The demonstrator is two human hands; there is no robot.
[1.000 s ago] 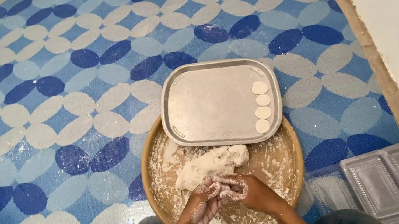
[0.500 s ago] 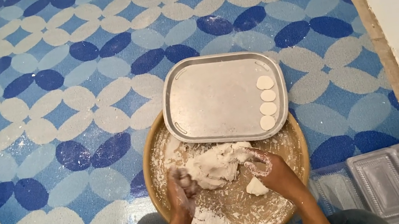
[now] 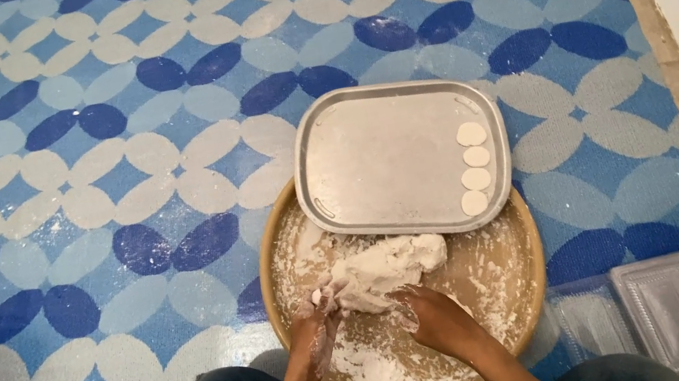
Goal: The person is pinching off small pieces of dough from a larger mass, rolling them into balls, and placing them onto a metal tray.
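Both hands (image 3: 381, 318) have closed back onto the dough (image 3: 386, 268).

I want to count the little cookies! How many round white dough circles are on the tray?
4. They lie in a column along the right side of the metal tray: top, second, third, bottom. None seem hidden.

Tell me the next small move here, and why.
Probably pinch a small piece off the dough. Both hands, left and right, grip its near edge, and the tray holds only four discs along one side.
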